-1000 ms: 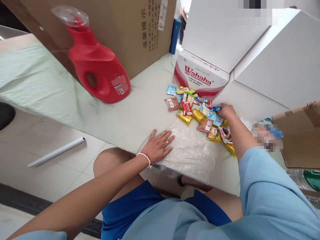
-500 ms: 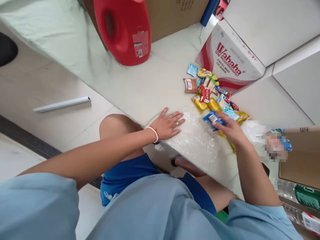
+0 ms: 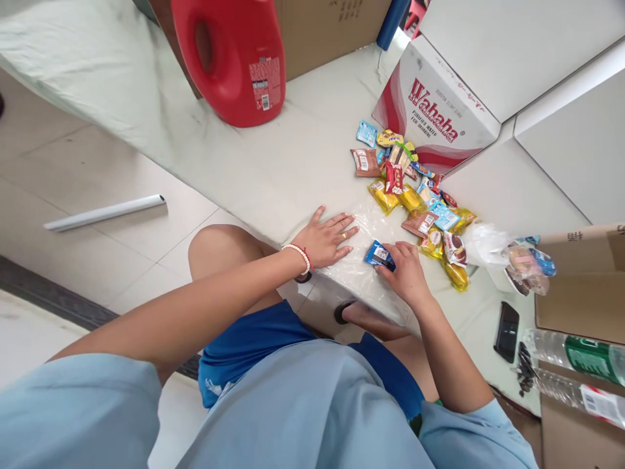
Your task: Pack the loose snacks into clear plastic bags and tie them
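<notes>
My left hand [image 3: 328, 240] lies flat with fingers spread on the left part of a clear plastic bag [image 3: 371, 277] spread on the table's near edge. My right hand [image 3: 405, 272] holds a small blue snack packet [image 3: 379, 255] by its fingertips and sets it on the bag. Just beyond lies a pile of small snack packets [image 3: 415, 195] in yellow, red, brown and blue wrappers.
A red detergent jug [image 3: 229, 58] stands at the back by a brown carton. A Wahaha box [image 3: 432, 120] and white boxes [image 3: 537, 98] rise behind the pile. A black phone [image 3: 506, 331], water bottles [image 3: 576, 352] and a cardboard box [image 3: 581, 286] sit right. A white tube [image 3: 105, 212] lies on the floor.
My right hand reached into the snack pile, picked up a blue packet and carried it back down onto the plastic bag. My left hand stayed flat on the bag.
</notes>
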### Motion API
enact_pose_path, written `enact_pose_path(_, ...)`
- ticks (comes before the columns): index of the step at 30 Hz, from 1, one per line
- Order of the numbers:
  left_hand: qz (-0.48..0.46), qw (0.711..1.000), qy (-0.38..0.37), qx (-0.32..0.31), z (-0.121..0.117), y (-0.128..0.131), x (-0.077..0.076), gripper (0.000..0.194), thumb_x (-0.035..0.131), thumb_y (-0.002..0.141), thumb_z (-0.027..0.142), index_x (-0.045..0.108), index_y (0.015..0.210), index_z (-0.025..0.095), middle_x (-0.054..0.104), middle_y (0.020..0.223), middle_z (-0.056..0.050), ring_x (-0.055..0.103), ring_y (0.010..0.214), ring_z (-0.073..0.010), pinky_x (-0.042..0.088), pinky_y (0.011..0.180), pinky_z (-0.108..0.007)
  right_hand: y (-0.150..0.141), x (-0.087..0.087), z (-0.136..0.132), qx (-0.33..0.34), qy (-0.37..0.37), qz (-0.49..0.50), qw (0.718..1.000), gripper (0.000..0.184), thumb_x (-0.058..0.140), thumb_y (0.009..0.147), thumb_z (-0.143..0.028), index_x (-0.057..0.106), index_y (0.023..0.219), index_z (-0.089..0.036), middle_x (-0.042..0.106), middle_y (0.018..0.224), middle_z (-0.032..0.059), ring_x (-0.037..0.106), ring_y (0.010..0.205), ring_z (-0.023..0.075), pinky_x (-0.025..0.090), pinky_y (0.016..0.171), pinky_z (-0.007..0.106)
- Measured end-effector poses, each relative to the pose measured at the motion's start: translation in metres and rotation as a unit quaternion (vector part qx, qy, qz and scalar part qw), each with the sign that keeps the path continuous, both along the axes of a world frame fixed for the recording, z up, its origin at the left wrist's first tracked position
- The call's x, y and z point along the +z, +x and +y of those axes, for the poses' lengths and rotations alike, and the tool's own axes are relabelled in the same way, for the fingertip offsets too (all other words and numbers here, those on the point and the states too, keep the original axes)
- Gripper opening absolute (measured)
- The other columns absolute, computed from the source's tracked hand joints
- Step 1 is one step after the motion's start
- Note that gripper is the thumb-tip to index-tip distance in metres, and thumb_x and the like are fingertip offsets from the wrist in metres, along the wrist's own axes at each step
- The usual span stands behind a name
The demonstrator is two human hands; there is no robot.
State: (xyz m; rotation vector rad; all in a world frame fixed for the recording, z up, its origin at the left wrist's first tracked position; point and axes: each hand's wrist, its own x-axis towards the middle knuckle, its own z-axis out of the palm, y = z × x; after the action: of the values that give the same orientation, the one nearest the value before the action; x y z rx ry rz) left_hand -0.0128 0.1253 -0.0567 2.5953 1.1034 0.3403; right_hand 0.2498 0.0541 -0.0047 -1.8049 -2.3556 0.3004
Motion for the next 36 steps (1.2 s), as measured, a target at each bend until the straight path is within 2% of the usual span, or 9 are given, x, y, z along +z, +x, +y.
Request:
enact_pose_path(5,-0.005,1.000,0.007,-0.008,-0.001,-0.002,0.000,0.055,0.036,0.105,0.048,0.045,0.157,0.029,0.034,0.169,-0.008,0.032,0.156,-0.0264,-0.003,0.128,-0.061,-0.006,0.003,-0.008,-0.024,0.034,0.023,0.999,0.051,0.068,0.091,-0.048,0.064,0.136,-0.023,0.066,0.121,0.0154,0.051,0.122,0.0389,0.044,0.107,0.058)
enact_pose_path(11,-0.012,1.000,0.009,-0.004,-0.002,-0.004,0.002,0.055,0.037,0.106,0.047,0.045,0.157,0.030,0.035,0.169,-0.008,0.034,0.155,-0.0285,-0.001,0.128,-0.062,-0.009,0.012,0.011,0.027,-0.041,0.023,0.999,0.045,0.065,0.094,-0.052,0.068,0.129,-0.024,0.067,0.121,0.0143,0.056,0.117,0.0360,0.048,0.103,0.052)
enact_pose_path(14,-0.008,1.000,0.011,-0.010,-0.001,-0.004,0.003,0.055,0.036,0.106,0.048,0.045,0.156,0.030,0.036,0.168,-0.008,0.035,0.155,-0.0284,0.000,0.128,-0.063,0.001,0.028,0.054,0.002,-0.010,0.018,1.000,0.042,0.053,0.100,-0.052,0.069,0.125,-0.022,0.069,0.115,0.0135,0.061,0.108,0.0331,0.049,0.099,0.049)
enact_pose_path(17,-0.001,1.000,0.010,-0.014,-0.001,-0.004,0.003,0.055,0.037,0.105,0.049,0.044,0.157,0.032,0.036,0.168,-0.007,0.035,0.155,-0.0292,0.002,0.128,-0.064,-0.002,0.039,0.116,-0.019,0.057,-0.039,0.997,0.041,0.046,0.102,-0.044,0.068,0.126,-0.019,0.069,0.114,0.0160,0.059,0.109,0.0357,0.045,0.102,0.052)
enact_pose_path(21,0.006,1.000,0.018,-0.012,0.000,-0.005,0.001,0.056,0.034,0.106,0.051,0.042,0.158,0.032,0.034,0.169,-0.006,0.034,0.156,-0.0277,0.002,0.128,-0.063,-0.029,0.035,0.197,0.044,0.099,-0.090,0.990,0.050,0.046,0.101,-0.037,0.056,0.144,-0.014,0.060,0.141,0.0183,0.044,0.135,0.0380,0.033,0.115,0.055)
enact_pose_path(24,0.005,1.000,0.024,-0.011,-0.001,-0.005,0.000,0.056,0.033,0.106,0.051,0.043,0.158,0.031,0.034,0.169,-0.006,0.033,0.156,-0.0270,0.002,0.129,-0.062,-0.031,0.027,0.234,0.068,0.069,-0.125,0.987,0.049,0.049,0.101,-0.038,0.058,0.144,-0.017,0.054,0.152,0.0145,0.033,0.146,0.0393,0.022,0.120,0.062)
enact_pose_path(29,-0.005,1.000,0.009,-0.014,-0.001,-0.005,0.000,0.055,0.035,0.106,0.050,0.044,0.157,0.031,0.036,0.168,-0.007,0.034,0.155,-0.0276,0.004,0.128,-0.064,0.034,0.026,0.240,-0.018,0.027,-0.193,0.981,0.037,0.056,0.098,-0.034,0.071,0.126,-0.015,0.061,0.143,0.0163,0.032,0.147,0.0388,0.022,0.118,0.062)
enact_pose_path(32,-0.014,1.000,0.003,-0.014,0.000,-0.005,0.001,0.055,0.037,0.105,0.049,0.045,0.157,0.031,0.036,0.168,-0.007,0.034,0.155,-0.0293,0.004,0.128,-0.064,0.067,0.032,0.233,-0.060,0.023,-0.207,0.976,0.044,0.067,0.091,-0.031,0.070,0.128,-0.007,0.064,0.136,0.0230,0.040,0.139,0.0384,0.029,0.116,0.056)
enact_pose_path(36,-0.007,1.000,-0.005,-0.019,0.001,-0.006,0.000,0.055,0.036,0.106,0.049,0.044,0.157,0.030,0.035,0.168,-0.008,0.033,0.156,-0.0287,0.002,0.128,-0.065,0.054,0.027,0.235,-0.038,0.036,-0.184,0.981,0.047,0.067,0.092,-0.031,0.068,0.134,-0.010,0.068,0.125,0.0190,0.052,0.126,0.0340,0.038,0.110,0.050)
